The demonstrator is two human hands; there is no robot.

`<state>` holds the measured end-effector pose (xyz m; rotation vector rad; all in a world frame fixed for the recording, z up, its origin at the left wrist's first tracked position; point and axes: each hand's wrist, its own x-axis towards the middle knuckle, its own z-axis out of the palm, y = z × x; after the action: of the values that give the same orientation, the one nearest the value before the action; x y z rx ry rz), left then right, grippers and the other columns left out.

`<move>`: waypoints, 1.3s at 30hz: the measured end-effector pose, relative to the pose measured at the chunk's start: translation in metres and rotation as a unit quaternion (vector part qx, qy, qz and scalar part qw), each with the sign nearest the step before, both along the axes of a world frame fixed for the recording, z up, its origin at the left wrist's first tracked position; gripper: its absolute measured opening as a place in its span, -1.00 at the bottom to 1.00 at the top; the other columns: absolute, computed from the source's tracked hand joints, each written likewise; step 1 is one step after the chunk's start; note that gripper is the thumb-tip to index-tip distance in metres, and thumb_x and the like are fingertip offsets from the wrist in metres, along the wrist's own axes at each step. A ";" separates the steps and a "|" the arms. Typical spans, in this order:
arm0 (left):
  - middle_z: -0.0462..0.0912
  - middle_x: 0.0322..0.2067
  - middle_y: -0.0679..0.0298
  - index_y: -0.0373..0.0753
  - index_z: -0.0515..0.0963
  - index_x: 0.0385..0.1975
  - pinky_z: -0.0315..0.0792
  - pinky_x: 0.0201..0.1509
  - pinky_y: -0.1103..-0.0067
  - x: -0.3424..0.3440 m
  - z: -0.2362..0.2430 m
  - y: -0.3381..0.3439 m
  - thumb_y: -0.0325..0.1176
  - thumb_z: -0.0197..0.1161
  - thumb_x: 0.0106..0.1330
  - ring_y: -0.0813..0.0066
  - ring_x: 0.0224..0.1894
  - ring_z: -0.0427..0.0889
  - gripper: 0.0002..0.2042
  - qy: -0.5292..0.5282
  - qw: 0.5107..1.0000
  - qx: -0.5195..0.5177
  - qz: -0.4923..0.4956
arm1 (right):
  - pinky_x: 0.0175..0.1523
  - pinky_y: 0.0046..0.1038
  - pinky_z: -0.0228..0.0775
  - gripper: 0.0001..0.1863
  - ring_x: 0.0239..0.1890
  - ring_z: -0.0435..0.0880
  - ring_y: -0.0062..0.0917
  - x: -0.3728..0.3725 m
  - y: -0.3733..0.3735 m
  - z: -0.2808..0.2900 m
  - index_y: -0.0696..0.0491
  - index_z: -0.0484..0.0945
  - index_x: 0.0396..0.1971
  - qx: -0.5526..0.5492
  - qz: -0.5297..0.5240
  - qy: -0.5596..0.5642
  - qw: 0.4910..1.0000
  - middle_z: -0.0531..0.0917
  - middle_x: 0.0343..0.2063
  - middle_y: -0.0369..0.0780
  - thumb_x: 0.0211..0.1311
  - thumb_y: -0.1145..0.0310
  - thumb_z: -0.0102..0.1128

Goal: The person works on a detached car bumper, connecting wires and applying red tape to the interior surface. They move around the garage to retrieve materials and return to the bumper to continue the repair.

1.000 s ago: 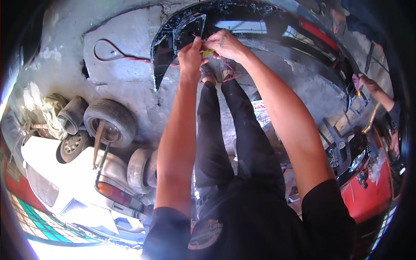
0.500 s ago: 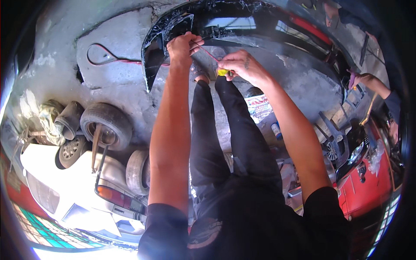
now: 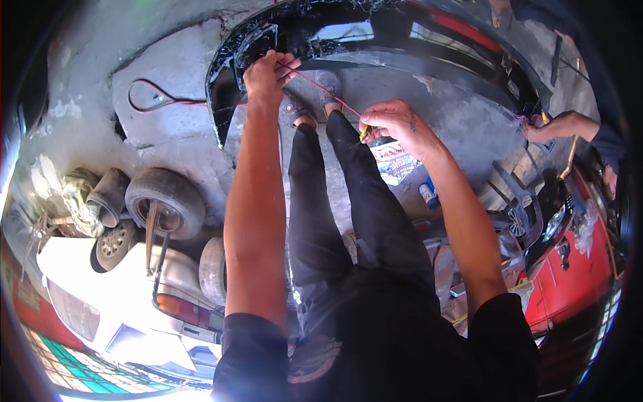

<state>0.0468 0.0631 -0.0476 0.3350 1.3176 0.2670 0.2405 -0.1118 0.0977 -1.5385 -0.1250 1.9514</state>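
Observation:
A thin red cord (image 3: 341, 102) runs taut between my two hands, over my feet. My left hand (image 3: 265, 77) is pinched on it beside the left end of a glossy black car bumper (image 3: 388, 33). Lower and to the right, my right hand (image 3: 396, 127) is closed at the cord's other visible end. A small yellow object (image 3: 365, 133) pokes out from under its fingers; its kind I cannot make out. The bumper lies on the floor, its surface scuffed at the left. A looped dark and red cable (image 3: 132, 100) lies on the floor left of the bumper.
A co-worker's hand (image 3: 559, 126) is by the bumper's right end. Used tyres (image 3: 167, 194) and a pale car body part (image 3: 87, 268) lie at left. A printed white container (image 3: 395, 164) and a blue-and-white can (image 3: 429, 194) are near my right leg. Red panels (image 3: 562, 281) stand at right.
My right hand has moved right and slightly down, drawing the cord out longer between my hands. My left hand has shifted slightly left. The co-worker's hand has moved left, towards the bumper's end.

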 end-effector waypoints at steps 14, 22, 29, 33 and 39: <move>0.61 -0.41 0.15 -0.36 0.49 -0.22 0.59 -0.07 0.26 0.020 0.083 -0.087 -0.43 -0.07 0.48 0.19 -0.30 0.68 -0.81 -0.169 0.972 -0.084 0.140 | -0.23 -0.55 0.51 -0.67 -0.40 0.66 -0.59 -0.014 -0.014 0.000 0.20 0.64 -0.36 0.014 0.030 0.017 0.999 0.67 -0.44 -0.21 0.35 0.20 0.19; 0.47 -0.54 0.23 -0.38 0.49 -0.28 0.60 -0.40 0.33 0.013 0.091 -0.090 -0.45 0.01 0.45 0.34 -0.55 0.53 -0.85 -0.119 0.975 -0.078 0.168 | -0.18 -0.51 0.57 -0.71 -0.34 0.71 -0.53 -0.004 -0.088 0.008 0.24 0.62 -0.34 -0.018 0.095 -0.031 0.995 0.68 -0.44 -0.20 0.37 0.26 0.18; 0.43 -0.56 0.22 -0.39 0.46 -0.27 0.49 -0.42 0.36 -0.005 0.105 -0.099 -0.44 0.03 0.45 0.33 -0.55 0.47 -0.86 -0.138 0.979 -0.063 0.137 | -0.38 -0.56 0.48 -0.75 -0.49 0.62 -0.62 0.006 -0.095 -0.004 0.26 0.62 -0.36 -0.005 0.019 -0.163 0.986 0.66 -0.47 -0.23 0.37 0.35 0.14; 0.38 -0.54 0.30 -0.34 0.46 -0.20 0.43 -0.31 0.36 -0.008 0.106 -0.085 -0.37 -0.05 0.50 0.38 -0.49 0.42 -0.82 -0.128 0.979 -0.045 0.152 | -0.31 -0.56 0.44 -0.74 -0.46 0.60 -0.66 0.002 -0.095 0.014 0.22 0.66 -0.42 -0.015 0.163 -0.129 0.978 0.67 -0.48 -0.27 0.25 0.30 0.18; 0.30 -0.52 0.36 -0.29 0.41 -0.21 0.31 -0.33 0.47 0.007 0.102 -0.090 -0.34 -0.07 0.52 0.49 -0.47 0.29 -0.83 -0.144 0.967 -0.045 0.204 | -0.23 -0.57 0.42 -0.75 -0.42 0.59 -0.65 0.009 -0.082 0.061 0.25 0.67 -0.36 0.022 0.078 -0.126 0.989 0.65 -0.51 -0.27 0.30 0.34 0.19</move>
<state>0.0535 -0.0266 0.0544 -0.0573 1.0970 0.5790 0.2493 -0.1940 0.1591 -1.7860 -0.4035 1.8487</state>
